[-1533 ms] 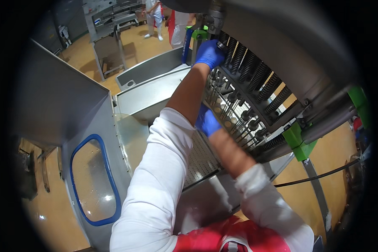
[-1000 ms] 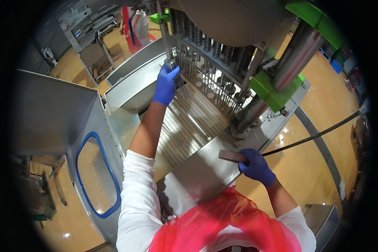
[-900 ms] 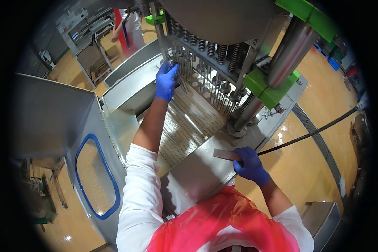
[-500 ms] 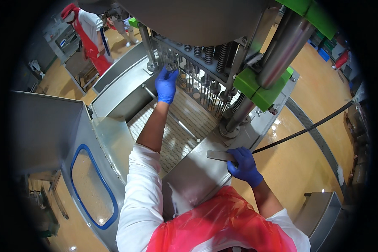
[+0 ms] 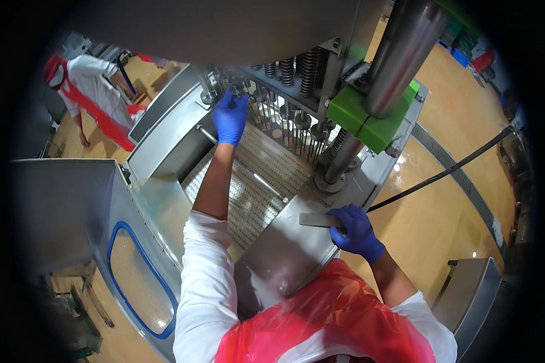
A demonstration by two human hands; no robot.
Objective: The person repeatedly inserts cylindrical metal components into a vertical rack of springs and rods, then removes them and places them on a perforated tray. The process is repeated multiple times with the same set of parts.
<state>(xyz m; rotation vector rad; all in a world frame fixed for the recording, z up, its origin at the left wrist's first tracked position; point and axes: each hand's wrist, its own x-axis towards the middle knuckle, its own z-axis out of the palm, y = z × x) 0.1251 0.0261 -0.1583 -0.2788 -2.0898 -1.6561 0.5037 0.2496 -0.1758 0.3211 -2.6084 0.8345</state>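
Both my hands wear blue gloves. My left hand point(image 5: 230, 117) reaches up into a row of metal rods with springs point(image 5: 283, 118) under the head of a big steel machine, fingers closed on one of the rods. My right hand point(image 5: 355, 230) rests lower down on the machine's sloped steel cover point(image 5: 284, 254) and grips a flat grey metal bar point(image 5: 319, 219). A perforated steel bed point(image 5: 257, 181) lies under the rods. My red plastic apron point(image 5: 327, 320) fills the lower edge.
A thick steel column point(image 5: 399, 54) with a green block point(image 5: 369, 115) stands right of the rods. A black hose point(image 5: 448, 172) crosses the yellow floor. An open door with a blue-rimmed window point(image 5: 133, 278) hangs at left. A person in white and red point(image 5: 91, 91) stands far left.
My view has swung and tilted upward. My left hand stays up at the rods; my right hand came down off them and holds the flat bar on the cover. The other person has come into view.
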